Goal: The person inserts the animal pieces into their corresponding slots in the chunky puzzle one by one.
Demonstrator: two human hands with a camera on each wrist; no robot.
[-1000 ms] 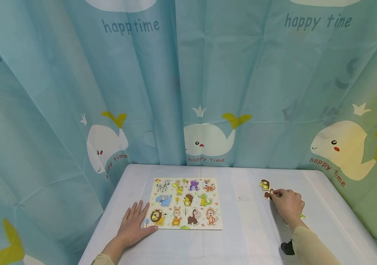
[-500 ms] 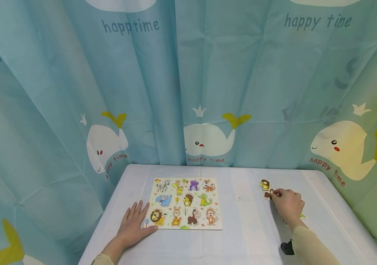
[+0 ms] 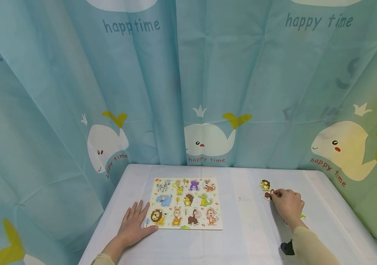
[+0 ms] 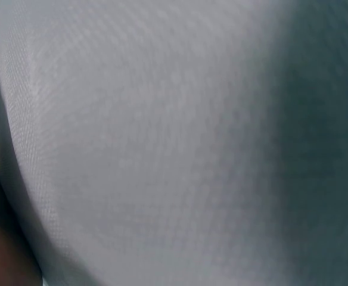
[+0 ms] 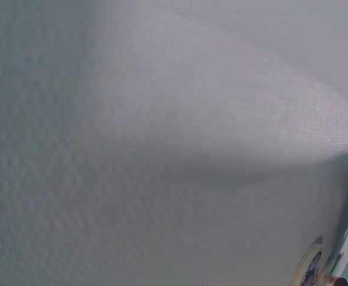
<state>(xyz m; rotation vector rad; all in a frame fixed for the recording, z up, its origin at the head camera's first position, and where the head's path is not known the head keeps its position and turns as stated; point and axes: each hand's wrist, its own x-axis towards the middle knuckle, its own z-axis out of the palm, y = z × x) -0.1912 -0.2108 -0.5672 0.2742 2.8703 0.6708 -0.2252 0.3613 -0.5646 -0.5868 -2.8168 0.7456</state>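
Observation:
A cream animal puzzle board [image 3: 219, 209] lies flat on the table, with rows of colourful animals on it. My left hand [image 3: 132, 226] rests palm down at its lower left corner, fingers spread and straight, thumb along the front edge. Over on the right, my right hand [image 3: 288, 204] pinches a brown animal puzzle piece [image 3: 267, 195] between thumb and fingertips; most of that piece's right side is hidden by them. Touching or nearly touching it from behind is a hedgehog puzzle piece [image 3: 265, 184].
A green bit of another puzzle piece [image 3: 303, 216] peeks out beside the right wrist. In the right wrist view, a piece with purple on it [image 5: 310, 274] shows at the lower edge. A black object [image 3: 287, 247] sits at the right sleeve. Behind the white table [image 3: 234, 243] hangs a blue whale-print curtain [image 3: 214, 73].

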